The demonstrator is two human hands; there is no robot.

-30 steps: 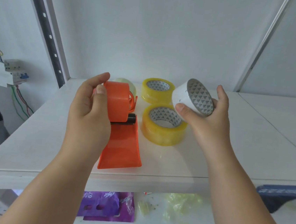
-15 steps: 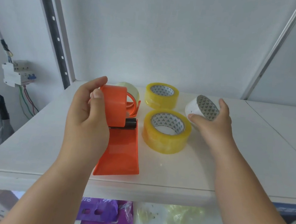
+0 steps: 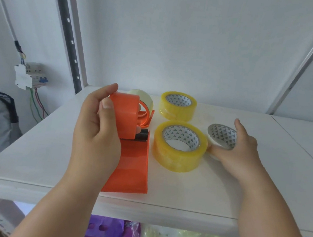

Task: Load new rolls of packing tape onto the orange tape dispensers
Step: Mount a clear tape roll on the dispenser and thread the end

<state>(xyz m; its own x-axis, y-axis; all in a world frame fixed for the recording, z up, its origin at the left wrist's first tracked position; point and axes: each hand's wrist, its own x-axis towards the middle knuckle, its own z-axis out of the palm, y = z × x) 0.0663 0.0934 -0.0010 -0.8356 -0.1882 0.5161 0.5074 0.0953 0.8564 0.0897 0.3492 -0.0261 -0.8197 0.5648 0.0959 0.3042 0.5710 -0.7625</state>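
Risk, judged from the present layout: the near yellow roll [image 3: 179,147] lies flat at centre, touching or almost touching the white empty core [image 3: 221,139] at its 3 o'clock. If the core is released carelessly, the roll could be nudged toward the shelf's [image 3: 260,187] front edge at 6 o'clock. The spent core could also be confused with fresh stock if it is left among the rolls.

Second risk: the orange tape dispenser [image 3: 128,140] is gripped only at its hood, with the long flat tongue pointing to 6 o'clock and reaching near the shelf edge. A one-handed twist could let it slip or tip. The cutter end cannot be made out, so a cut finger during loading is only a possibility.

Hands: the left hand [image 3: 96,131] is wrapped around the dispenser's rounded hood, thumb on the near face. The right hand [image 3: 239,152] is curled around the white core, which is resting on or just above the shelf; contact cannot be confirmed.

Task items: two yellow, glossy, translucent rolls with patterned cardboard cores are seen, one at centre and the far yellow roll [image 3: 178,106] at 12 o'clock. A pale roll [image 3: 144,98] is seated in a second orange dispenser [image 3: 146,117], partly hidden behind the held one. No roll appears mounted on the held dispenser.
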